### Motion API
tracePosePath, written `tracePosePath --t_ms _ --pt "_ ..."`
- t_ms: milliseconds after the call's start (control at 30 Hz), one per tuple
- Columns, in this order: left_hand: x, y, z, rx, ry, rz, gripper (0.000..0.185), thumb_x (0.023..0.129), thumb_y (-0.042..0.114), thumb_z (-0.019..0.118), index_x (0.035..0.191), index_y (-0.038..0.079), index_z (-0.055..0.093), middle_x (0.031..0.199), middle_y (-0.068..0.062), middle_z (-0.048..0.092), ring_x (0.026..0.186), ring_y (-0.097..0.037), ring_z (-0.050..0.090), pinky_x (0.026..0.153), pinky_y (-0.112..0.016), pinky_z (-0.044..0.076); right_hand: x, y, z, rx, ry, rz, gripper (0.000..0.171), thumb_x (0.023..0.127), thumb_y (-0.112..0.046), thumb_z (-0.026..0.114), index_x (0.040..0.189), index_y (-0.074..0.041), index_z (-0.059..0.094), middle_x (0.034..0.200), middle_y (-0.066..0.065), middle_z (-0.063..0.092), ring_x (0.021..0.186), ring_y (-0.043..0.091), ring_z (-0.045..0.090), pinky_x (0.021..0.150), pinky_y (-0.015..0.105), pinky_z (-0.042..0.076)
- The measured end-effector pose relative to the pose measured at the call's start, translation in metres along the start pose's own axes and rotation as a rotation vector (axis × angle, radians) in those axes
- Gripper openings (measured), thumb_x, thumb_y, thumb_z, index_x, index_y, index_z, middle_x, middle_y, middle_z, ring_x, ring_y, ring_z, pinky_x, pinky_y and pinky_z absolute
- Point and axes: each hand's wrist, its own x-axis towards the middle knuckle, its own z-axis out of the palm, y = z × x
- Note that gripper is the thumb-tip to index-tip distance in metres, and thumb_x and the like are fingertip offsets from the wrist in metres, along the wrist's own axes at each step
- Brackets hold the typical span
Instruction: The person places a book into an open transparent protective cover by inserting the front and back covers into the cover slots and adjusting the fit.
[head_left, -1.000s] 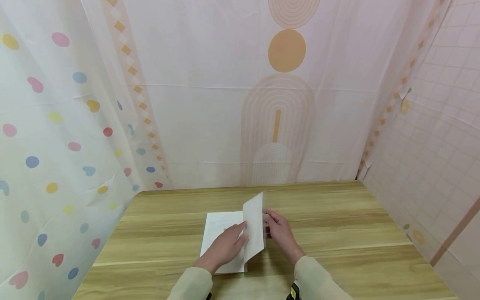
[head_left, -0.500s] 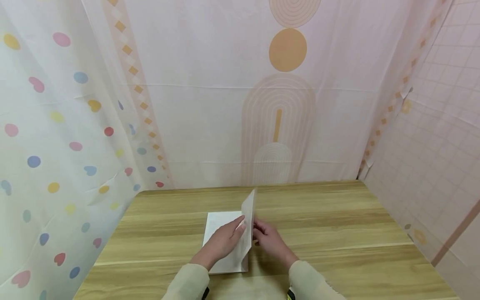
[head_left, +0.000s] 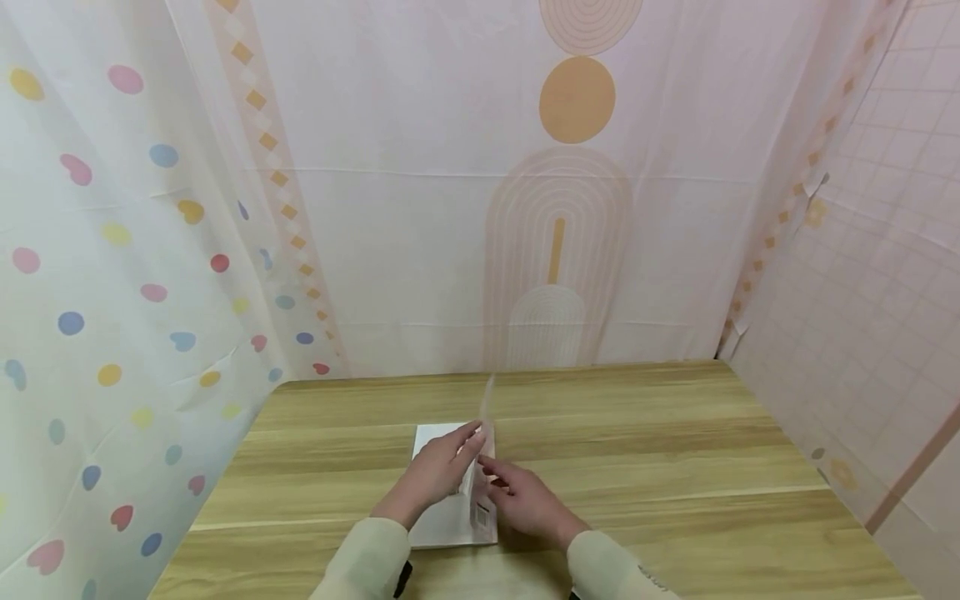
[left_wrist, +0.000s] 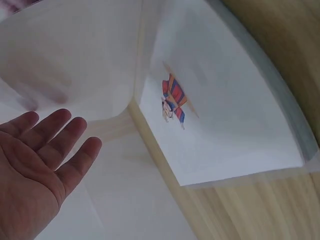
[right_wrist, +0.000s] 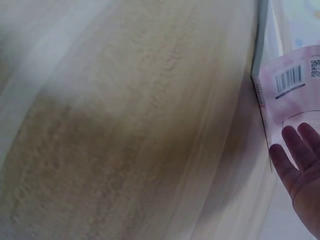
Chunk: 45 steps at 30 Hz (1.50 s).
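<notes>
A thin white booklet [head_left: 438, 527] lies on the wooden table [head_left: 675, 467]. Its right-hand cover [head_left: 487, 408] stands nearly upright and shows edge-on in the head view, with a barcode on its low outer face. My left hand [head_left: 442, 468] reaches in from the left with straight fingers against the inner side of that cover. My right hand [head_left: 516, 493] lies with extended fingers against the outer side. In the left wrist view the left hand [left_wrist: 42, 155] is flat beside a page with a small coloured figure [left_wrist: 172, 102]. In the right wrist view the right hand [right_wrist: 300, 162] touches the pink cover [right_wrist: 292, 85].
Patterned fabric sheets [head_left: 420, 208] hang close behind the table and on both sides, with dotted cloth [head_left: 112, 292] at the left. Bare wood [right_wrist: 125, 125] stretches to the right of the booklet. The table's left edge [head_left: 225, 483] meets the dotted cloth.
The raised cover has swung leftward from leaning right to almost upright. My right hand followed it to the left. My left hand stayed on the inner side.
</notes>
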Motion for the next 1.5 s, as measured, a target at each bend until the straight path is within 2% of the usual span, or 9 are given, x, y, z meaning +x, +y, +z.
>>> tracePosePath --t_ms 100,200,367,500,800,1033,1267,1333,1500 --pt "-0.001 0.000 -0.004 -0.012 0.006 0.004 0.058 0.105 0.045 0.044 0.147 0.005 0.046 0.137 -0.019 0.057 0.111 -0.037 0.063 0.095 -0.056 0.047 -0.001 0.000 0.002 -0.079 -0.026 -0.036 0.044 0.103 -0.017 0.053 0.145 -0.006 0.050 0.134 0.015 0.059 0.116 0.030 0.061 0.095 0.041 0.051" --pt "-0.002 -0.002 -0.007 -0.027 0.025 0.009 0.054 0.104 0.037 0.050 0.147 0.004 0.046 0.135 -0.021 0.057 0.116 -0.041 0.059 0.094 -0.056 0.049 -0.001 0.000 0.004 -0.199 -0.045 -0.085 0.042 0.102 -0.018 0.053 0.143 -0.006 0.054 0.131 0.012 0.062 0.117 0.026 0.060 0.097 0.041 0.049" --pt "-0.002 -0.007 -0.010 -0.027 0.075 0.013 0.049 0.103 0.023 0.053 0.145 0.000 0.046 0.130 -0.022 0.061 0.119 -0.039 0.058 0.094 -0.053 0.049 -0.001 0.003 0.008 -0.430 -0.073 -0.071 0.040 0.101 -0.025 0.054 0.138 -0.009 0.059 0.134 0.014 0.059 0.123 0.030 0.055 0.102 0.045 0.045" --pt "-0.004 -0.012 -0.012 -0.041 0.110 -0.008 0.047 0.100 0.015 0.055 0.143 -0.002 0.048 0.126 -0.023 0.063 0.115 -0.038 0.060 0.093 -0.053 0.050 -0.002 0.008 0.010 -0.556 -0.080 -0.075 0.040 0.099 -0.025 0.055 0.136 -0.010 0.061 0.135 0.017 0.057 0.123 0.033 0.055 0.102 0.045 0.045" --pt "-0.009 -0.025 -0.016 -0.059 0.154 -0.021 0.053 0.093 0.002 0.053 0.144 -0.008 0.043 0.118 -0.023 0.066 0.111 -0.038 0.062 0.094 -0.054 0.049 -0.005 0.011 0.011 -0.645 -0.099 -0.080 0.040 0.096 -0.023 0.060 0.134 -0.010 0.063 0.137 0.016 0.056 0.126 0.031 0.053 0.104 0.042 0.044" --pt "-0.015 -0.038 -0.017 -0.040 0.146 -0.081 0.063 0.091 -0.001 0.052 0.150 -0.008 0.031 0.123 -0.024 0.064 0.113 -0.036 0.061 0.093 -0.052 0.050 -0.004 0.010 0.013 -0.708 -0.126 -0.048 0.042 0.096 -0.026 0.061 0.134 -0.010 0.063 0.139 0.014 0.055 0.129 0.029 0.051 0.105 0.039 0.042" --pt "-0.018 -0.051 -0.016 0.032 0.124 -0.122 0.056 0.088 -0.004 0.052 0.144 -0.007 0.045 0.133 -0.029 0.057 0.115 -0.038 0.059 0.096 -0.054 0.048 -0.002 0.011 0.015 -0.793 -0.139 -0.056 0.042 0.097 -0.029 0.060 0.135 -0.013 0.062 0.140 0.011 0.054 0.127 0.028 0.052 0.101 0.041 0.046" --pt "-0.018 -0.054 -0.016 0.065 0.116 -0.126 0.052 0.087 -0.004 0.053 0.140 -0.007 0.050 0.133 -0.029 0.056 0.110 -0.034 0.061 0.095 -0.053 0.048 -0.002 0.013 0.017 -0.823 -0.145 -0.052 0.041 0.097 -0.031 0.059 0.136 -0.015 0.062 0.140 0.010 0.054 0.127 0.028 0.052 0.099 0.042 0.047" --pt "-0.019 -0.061 -0.013 0.101 0.089 -0.189 0.049 0.089 -0.002 0.052 0.139 -0.004 0.053 0.135 -0.026 0.056 0.093 -0.026 0.060 0.082 -0.044 0.050 -0.001 0.010 0.018 -0.855 -0.179 -0.008 0.042 0.099 -0.035 0.056 0.139 -0.020 0.059 0.144 0.006 0.051 0.129 0.026 0.050 0.100 0.045 0.045"
